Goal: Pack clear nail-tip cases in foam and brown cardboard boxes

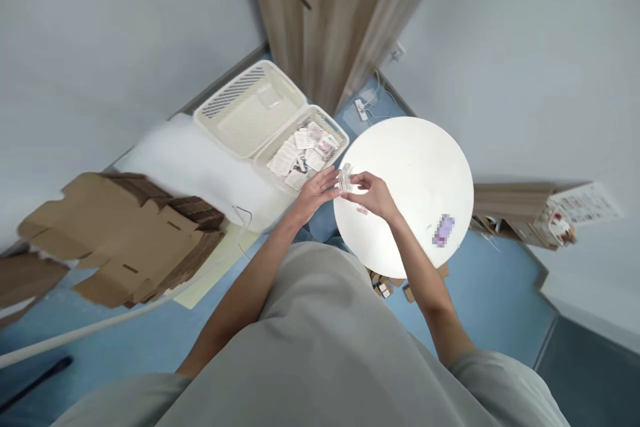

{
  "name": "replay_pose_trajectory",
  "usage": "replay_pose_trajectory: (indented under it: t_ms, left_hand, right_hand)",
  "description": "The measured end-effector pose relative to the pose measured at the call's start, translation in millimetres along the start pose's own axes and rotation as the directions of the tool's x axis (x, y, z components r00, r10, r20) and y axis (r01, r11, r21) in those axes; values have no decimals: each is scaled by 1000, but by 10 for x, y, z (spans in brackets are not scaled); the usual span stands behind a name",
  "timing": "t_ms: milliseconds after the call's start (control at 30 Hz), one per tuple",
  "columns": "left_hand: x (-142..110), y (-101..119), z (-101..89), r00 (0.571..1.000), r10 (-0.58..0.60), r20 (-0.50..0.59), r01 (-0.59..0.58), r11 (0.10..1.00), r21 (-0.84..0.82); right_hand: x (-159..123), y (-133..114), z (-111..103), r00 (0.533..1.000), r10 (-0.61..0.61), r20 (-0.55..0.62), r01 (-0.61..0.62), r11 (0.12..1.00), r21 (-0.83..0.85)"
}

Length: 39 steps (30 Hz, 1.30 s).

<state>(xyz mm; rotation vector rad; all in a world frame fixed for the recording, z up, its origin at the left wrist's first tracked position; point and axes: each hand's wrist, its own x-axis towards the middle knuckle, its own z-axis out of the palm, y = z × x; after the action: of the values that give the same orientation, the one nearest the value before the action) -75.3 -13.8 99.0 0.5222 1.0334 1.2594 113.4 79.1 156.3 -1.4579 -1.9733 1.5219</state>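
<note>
A small clear plastic piece point(345, 178) is held between my two hands, above the left rim of the round white table point(400, 160). My right hand point(373, 195) pinches it from the right, with the fingers bent. On its other side my left hand point(318, 195) has long, nearly straight fingers and the thumb at its edge. The piece's exact kind is too small to make out. Close beyond my left hand lies an open cream plastic basket point(260, 159), its lid folded back, with many small printed packets point(305, 150) inside.
On the table are small reddish bits point(362, 210) and a blurred-out purple item point(443, 230). Flattened cardboard boxes point(125, 233) are stacked at left beside a white covered surface point(185, 160). A wooden cabinet point(325, 20) stands ahead; small boxes point(384, 288) lie under the table.
</note>
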Motion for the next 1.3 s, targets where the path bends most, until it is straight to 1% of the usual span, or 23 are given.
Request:
replay_pose_trajectory:
  t_ms: [67,133,200,333,467,533,600,700,800,833,900,1000,1133,1233,1300]
  left_hand:
    - [-22,-96,285,983,-88,160,80,995,57]
    - [-51,-223,553,942,-173,289,137,981,140]
    - [-75,-365,802,895,-246,372,167,958,232]
    - [-105,-643,1254,798,-401,450,214,886,411]
    - [-152,-862,1620,695,-522,494,230,812,536]
    - [-183,-933,1760,662,-553,506,223,790,571]
    - [-211,-982,1872,648,-566,510,208,775,597]
    - [-247,-1041,1994,633,-583,509,172,748,641]
    - [-286,-1103,2064,597,-610,521,160,727,668]
    - [-300,-1123,2079,591,-614,523,162,726,669]
    - [-322,-1155,2105,596,-615,517,176,728,663]
    - [-328,-1177,2139,614,-610,501,204,735,646]
    - [-279,-1164,2144,623,-595,508,197,747,634]
    - [-227,-1149,2068,629,-591,505,229,762,606]
    - [-200,-1142,1986,614,-593,522,271,779,566]
  right_hand:
    - [-495,202,-178,997,51,-51,-45,994,99]
    - [-905,400,-298,987,109,-114,-88,980,178]
    - [-1248,596,-375,971,167,-170,-121,960,253]
    - [-1806,963,-437,929,275,-248,-160,902,401]
    - [-2255,1231,-444,891,358,-279,-187,849,494]
    - [-2433,1312,-455,873,383,-303,-183,832,524]
    - [-2575,1376,-483,864,395,-312,-176,817,549]
    - [-2730,1475,-539,876,395,-277,-174,794,583]
    - [-2833,1575,-574,892,392,-227,-193,782,592]
    - [-2858,1601,-578,891,397,-220,-206,786,583]
    - [-2892,1637,-576,879,415,-236,-235,806,543]
    - [-2904,1658,-575,859,432,-275,-255,827,501]
    - [-2889,1635,-633,876,397,-273,-217,831,512]
    - [-2895,1527,-730,867,342,-362,-173,889,425]
    - [-2893,1410,-807,841,281,-462,-144,940,311]
